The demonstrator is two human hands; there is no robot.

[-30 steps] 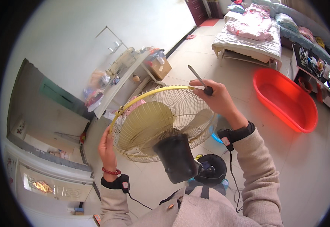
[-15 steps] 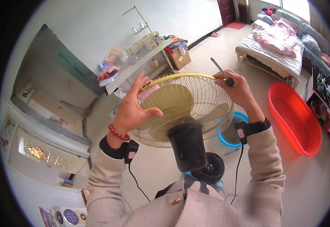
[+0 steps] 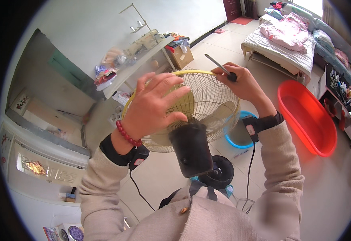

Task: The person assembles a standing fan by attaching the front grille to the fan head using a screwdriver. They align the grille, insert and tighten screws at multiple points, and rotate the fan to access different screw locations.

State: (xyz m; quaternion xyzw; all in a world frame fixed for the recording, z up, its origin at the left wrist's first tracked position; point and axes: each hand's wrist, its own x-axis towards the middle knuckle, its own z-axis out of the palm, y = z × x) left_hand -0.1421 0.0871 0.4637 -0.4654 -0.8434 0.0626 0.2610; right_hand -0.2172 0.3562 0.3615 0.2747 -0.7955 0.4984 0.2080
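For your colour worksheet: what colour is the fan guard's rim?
Yellow rim, clearest in the head view.

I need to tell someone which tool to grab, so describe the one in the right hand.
Find the yellow-rimmed fan mid-frame. At its top edge the right hand grips a screwdriver: thin grey shaft, black handle, the only tool there.

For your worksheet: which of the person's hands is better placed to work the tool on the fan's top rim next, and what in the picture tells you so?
Probably the right hand: it already grips the screwdriver right at the yellow rim of the fan guard. The left hand is spread open on the guard's back, holding no tool, better suited to steadying.
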